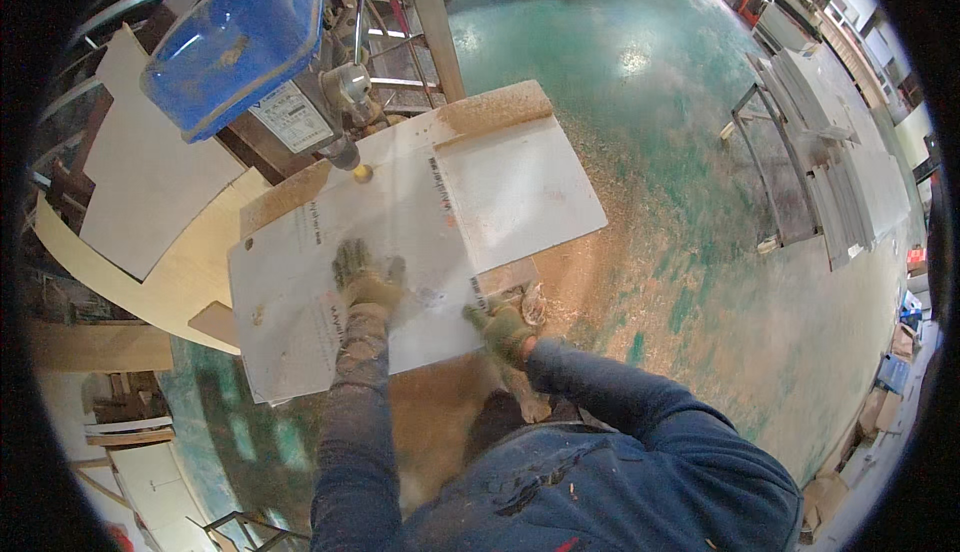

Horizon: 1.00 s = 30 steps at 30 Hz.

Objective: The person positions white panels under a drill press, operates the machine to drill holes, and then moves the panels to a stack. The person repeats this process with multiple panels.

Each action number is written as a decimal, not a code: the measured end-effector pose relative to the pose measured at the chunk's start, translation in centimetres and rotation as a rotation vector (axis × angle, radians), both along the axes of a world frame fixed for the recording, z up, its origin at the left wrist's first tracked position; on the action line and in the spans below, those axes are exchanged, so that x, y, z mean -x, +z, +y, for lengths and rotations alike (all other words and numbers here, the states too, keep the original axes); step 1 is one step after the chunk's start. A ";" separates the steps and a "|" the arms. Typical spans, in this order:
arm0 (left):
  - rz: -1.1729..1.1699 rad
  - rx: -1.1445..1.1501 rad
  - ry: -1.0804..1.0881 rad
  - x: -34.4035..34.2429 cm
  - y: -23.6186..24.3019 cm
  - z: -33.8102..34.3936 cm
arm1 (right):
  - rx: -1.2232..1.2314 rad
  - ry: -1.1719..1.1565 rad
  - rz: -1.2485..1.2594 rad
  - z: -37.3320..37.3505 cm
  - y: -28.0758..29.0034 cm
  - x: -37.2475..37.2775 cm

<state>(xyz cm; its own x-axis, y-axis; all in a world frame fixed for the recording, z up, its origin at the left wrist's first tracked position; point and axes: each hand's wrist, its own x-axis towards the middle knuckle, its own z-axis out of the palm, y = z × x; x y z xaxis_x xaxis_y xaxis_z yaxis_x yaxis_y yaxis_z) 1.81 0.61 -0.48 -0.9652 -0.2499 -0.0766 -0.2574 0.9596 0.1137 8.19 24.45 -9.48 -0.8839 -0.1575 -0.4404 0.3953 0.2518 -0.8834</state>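
Note:
A large white panel with printed lettering lies under the head of a blue drill press. My left hand, in a dusty green work glove, presses flat on the panel with its fingers spread. At the panel's near right edge, my gloved right hand is closed around the border, its lower fingers partly hidden. The drill's chuck points down at the far part of the panel, with a yellow round piece just below it. Two round marks show near the panel's left edge.
A smaller white board lies to the right, beside a dusty wooden strip. Sawdust covers the green floor nearby. Stacked panels rest on a metal stand at right. Cut sheets lean at left.

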 end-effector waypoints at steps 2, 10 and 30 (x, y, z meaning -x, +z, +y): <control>0.046 0.003 0.020 -0.4 -0.9 -2.8 | 0.002 0.053 -0.012 -2.0 0.8 -0.4; 0.088 0.061 -0.005 -0.9 -1.6 -4.9 | 0.094 0.124 -0.198 -3.2 4.9 -0.4; 0.083 0.111 -0.003 -0.6 -1.8 -5.4 | 0.237 0.038 -0.047 -4.5 1.3 -1.9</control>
<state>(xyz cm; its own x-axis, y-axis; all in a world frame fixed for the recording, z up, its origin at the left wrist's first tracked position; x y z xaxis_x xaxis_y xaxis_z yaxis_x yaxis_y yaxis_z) 2.45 -4.77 -2.26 -0.9678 -0.2498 0.0314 -0.2490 0.9681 0.0273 10.11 19.93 -8.20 -0.8547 -0.2936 -0.4282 0.4320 0.0553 -0.9002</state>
